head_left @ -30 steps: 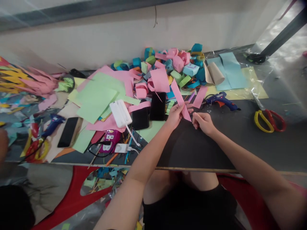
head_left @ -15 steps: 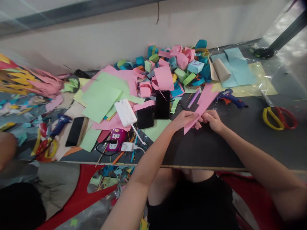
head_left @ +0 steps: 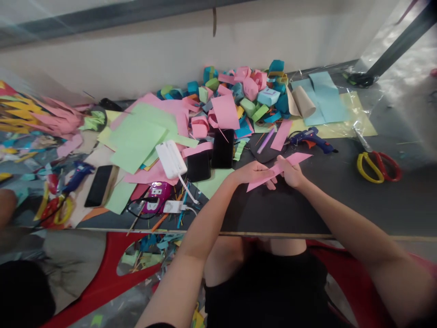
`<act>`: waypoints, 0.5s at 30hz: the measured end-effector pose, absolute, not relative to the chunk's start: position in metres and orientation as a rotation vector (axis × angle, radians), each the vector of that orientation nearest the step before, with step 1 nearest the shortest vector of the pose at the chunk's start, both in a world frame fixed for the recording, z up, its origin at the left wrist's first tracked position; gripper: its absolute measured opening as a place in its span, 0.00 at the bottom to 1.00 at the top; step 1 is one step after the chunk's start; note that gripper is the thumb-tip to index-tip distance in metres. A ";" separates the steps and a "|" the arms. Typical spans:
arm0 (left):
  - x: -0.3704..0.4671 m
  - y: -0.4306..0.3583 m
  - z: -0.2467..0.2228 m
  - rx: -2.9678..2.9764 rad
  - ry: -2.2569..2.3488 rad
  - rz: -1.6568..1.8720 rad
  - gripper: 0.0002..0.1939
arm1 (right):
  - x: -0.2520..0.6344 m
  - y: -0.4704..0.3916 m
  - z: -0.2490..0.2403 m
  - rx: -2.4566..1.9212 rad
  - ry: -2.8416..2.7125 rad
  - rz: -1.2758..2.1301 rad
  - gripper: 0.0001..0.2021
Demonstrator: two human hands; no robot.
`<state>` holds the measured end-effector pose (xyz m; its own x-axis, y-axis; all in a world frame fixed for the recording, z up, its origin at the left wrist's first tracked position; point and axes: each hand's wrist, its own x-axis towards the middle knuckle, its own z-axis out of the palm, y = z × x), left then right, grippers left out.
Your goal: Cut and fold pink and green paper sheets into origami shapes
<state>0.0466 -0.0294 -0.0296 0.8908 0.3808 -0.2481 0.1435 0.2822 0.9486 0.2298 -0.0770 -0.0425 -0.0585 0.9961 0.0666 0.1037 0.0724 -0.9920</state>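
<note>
A strip of pink paper (head_left: 298, 158) with slanted ends is stretched between my two hands, just above the dark table. My left hand (head_left: 256, 174) pinches it toward its lower left end. My right hand (head_left: 291, 173) grips it further along, thumb on top, and the pointed end sticks out beyond. Behind my hands another pink paper strip (head_left: 282, 135) lies flat beside a purple pen-like stick (head_left: 265, 141). A blue glue gun (head_left: 314, 139) rests to the right of that strip.
Yellow-and-red-handled scissors (head_left: 378, 167) lie at the right. Folded paper pieces (head_left: 251, 89) are heaped against the wall. Green paper sheets (head_left: 136, 136), a white power bank (head_left: 171, 159) and several phones cover the left. Another person's arm (head_left: 7, 205) shows at the far left edge.
The held strip has swung from steep to nearly level, and its far end has come away from the pink strip on the table. My right hand has moved onto the strip.
</note>
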 end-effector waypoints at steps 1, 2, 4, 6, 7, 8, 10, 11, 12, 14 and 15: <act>0.045 -0.029 -0.029 1.307 0.483 0.161 0.30 | 0.230 -0.077 -0.042 -1.198 -1.344 1.134 0.38; 0.044 -0.029 -0.028 1.323 0.488 0.153 0.31 | 0.229 -0.077 -0.042 -1.187 -1.318 1.113 0.37; 0.042 -0.029 -0.028 1.341 0.497 0.140 0.33 | 0.229 -0.077 -0.043 -1.169 -1.248 1.030 0.37; 0.039 -0.028 -0.028 1.339 0.496 0.125 0.33 | 0.230 -0.076 -0.043 -1.151 -1.191 0.945 0.37; 0.037 -0.027 -0.028 1.332 0.494 0.115 0.33 | 0.231 -0.076 -0.044 -1.136 -1.190 0.932 0.37; 0.036 -0.026 -0.028 1.326 0.489 0.105 0.33 | 0.232 -0.075 -0.043 -1.116 -1.199 0.929 0.37; 0.032 -0.025 -0.028 1.320 0.485 0.087 0.32 | 0.235 -0.071 -0.042 -1.068 -1.164 0.876 0.37; 0.031 -0.025 -0.029 1.315 0.491 0.087 0.32 | 0.237 -0.069 -0.040 -1.043 -1.120 0.821 0.37; 0.031 -0.025 -0.030 1.304 0.508 0.111 0.32 | 0.239 -0.067 -0.038 -1.022 -1.054 0.748 0.37; 0.035 -0.027 -0.033 1.265 0.574 0.280 0.33 | 0.241 -0.065 -0.036 -1.016 -0.944 0.662 0.36; 0.038 -0.028 -0.035 1.241 0.621 0.422 0.34 | 0.240 -0.064 -0.035 -1.044 -0.924 0.675 0.35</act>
<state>0.0380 -0.0282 -0.0345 0.7642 0.6113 -0.2058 0.0334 0.2812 0.9591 0.2405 -0.0641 -0.0353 0.4664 0.8289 0.3088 -0.0423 0.3696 -0.9282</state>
